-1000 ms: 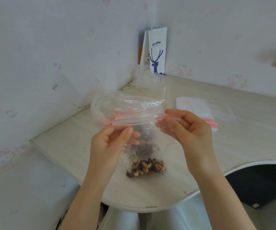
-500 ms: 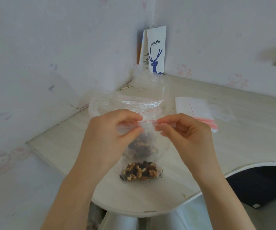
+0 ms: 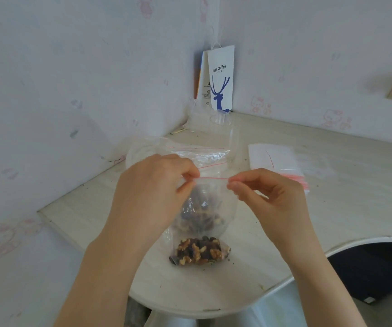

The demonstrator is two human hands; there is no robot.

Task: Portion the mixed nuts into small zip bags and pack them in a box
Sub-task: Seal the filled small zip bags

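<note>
With left hand [image 3: 152, 185] and right hand [image 3: 268, 197] each pinching the zip bag's [image 3: 204, 232] red seal [image 3: 211, 178], it probably needs pressing end to end, leaving no gap.

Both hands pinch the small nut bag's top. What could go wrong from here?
1. The left hand and right hand pinch only the ends of the red zip strip; its middle may be unsealed, so the nuts could spill.
2. The small bag is near the edge of the table; a slip might drop it off.
</note>
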